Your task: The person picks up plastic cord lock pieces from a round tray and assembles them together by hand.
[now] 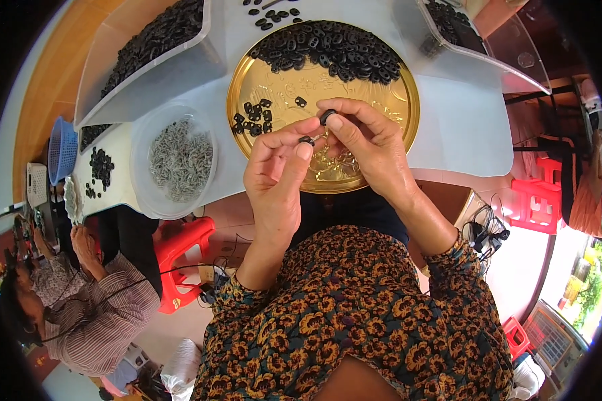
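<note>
My left hand (279, 168) pinches a small black piece (307, 140) between thumb and forefinger. My right hand (362, 142) holds a black ring-shaped part (327, 116) at its fingertips, just above and right of the left one. Both hands hover over the near half of a round golden tray (391, 134). A heap of black ring parts (328, 50) covers the tray's far half. A small group of black parts (253, 120) lies on its left side, and a single one (301, 101) sits near the middle.
A round clear tub of small silvery metal pieces (180, 159) stands left of the tray. Clear bins of black parts (155, 37) (451, 23) sit at far left and far right. Another person (80, 294) sits at lower left beside a red stool (180, 244). Red stools (538, 200) stand right.
</note>
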{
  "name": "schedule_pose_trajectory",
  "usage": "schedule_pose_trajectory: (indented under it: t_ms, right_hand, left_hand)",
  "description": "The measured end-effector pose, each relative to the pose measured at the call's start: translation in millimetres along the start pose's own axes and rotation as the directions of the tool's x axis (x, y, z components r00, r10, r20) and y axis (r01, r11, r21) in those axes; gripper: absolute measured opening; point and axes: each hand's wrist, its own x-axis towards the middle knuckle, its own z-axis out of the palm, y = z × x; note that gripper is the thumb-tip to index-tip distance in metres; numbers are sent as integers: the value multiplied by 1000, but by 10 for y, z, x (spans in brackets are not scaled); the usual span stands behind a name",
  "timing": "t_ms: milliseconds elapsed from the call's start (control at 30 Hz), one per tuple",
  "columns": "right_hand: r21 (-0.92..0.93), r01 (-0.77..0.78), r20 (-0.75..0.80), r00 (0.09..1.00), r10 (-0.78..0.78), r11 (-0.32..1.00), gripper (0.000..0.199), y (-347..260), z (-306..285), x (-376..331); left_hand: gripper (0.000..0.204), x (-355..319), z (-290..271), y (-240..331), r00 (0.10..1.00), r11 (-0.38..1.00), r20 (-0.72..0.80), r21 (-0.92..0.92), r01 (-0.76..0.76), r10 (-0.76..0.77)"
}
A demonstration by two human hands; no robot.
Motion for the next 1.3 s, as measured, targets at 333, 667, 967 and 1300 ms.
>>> schedule_pose_trajectory:
  t_ms: [333,667,967,1300]
  right_hand:
    - [269,-36,34,999,28,963,29,55,-49,-34]
    - [263,-93,70,995,77,960,28,6,10,-60]
    - [-54,-32,-118,993,25,998,14,36,68,-75]
    - [-26,-97,-17,995,96,995,13,-9,-80,-61]
  left_hand:
    - [12,-4,-17,92,996,997,-28,-11,83,-83]
    - [12,13,-21,116,997,999,-51,-8,50,-50]
    - [11,52,-45,56,1000,999,-20,43,-2,3]
    - [11,86,-47,70,992,994,-65,-16,111,-112]
